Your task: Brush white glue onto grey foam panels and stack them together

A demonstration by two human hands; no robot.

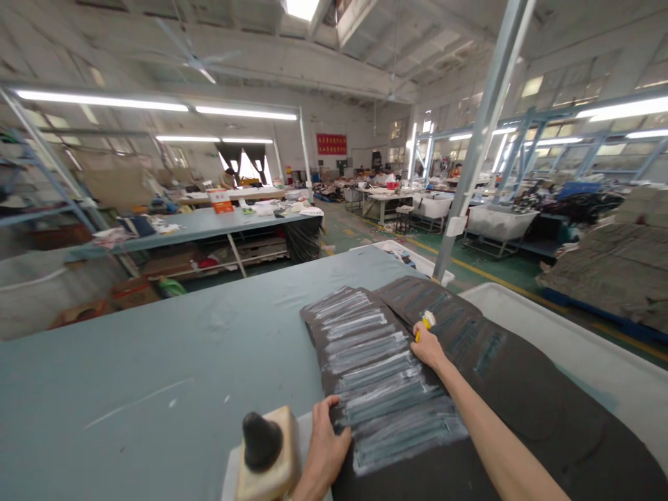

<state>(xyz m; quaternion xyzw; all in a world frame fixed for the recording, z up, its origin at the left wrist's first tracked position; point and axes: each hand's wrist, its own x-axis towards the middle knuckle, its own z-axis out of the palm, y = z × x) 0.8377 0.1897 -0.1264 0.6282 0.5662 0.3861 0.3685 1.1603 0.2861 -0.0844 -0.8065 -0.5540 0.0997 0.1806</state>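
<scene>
My right hand point(428, 346) is closed around the yellow handle of a brush point(428, 320) with pale bristles. It is over the upper right part of a dark sheet point(373, 355) streaked with several bands of whitish wet-looking coating. My left hand point(326, 442) rests at the sheet's left edge, thumb and forefinger apart, fingertips touching it. A second dark sheet point(516, 369) lies to the right, partly beneath the first, with fainter streaks. Close to my left hand stands a cream container point(284, 445) with a black cone-shaped top point(261, 442).
The sheets lie on a blue-green table point(156, 362). A metal post point(477, 146) rises at its far right corner. A white tub point(553, 327) borders the right side. Further off are another worktable point(209, 224), wheeled white bins point(498, 221) and stacked material point(621, 257).
</scene>
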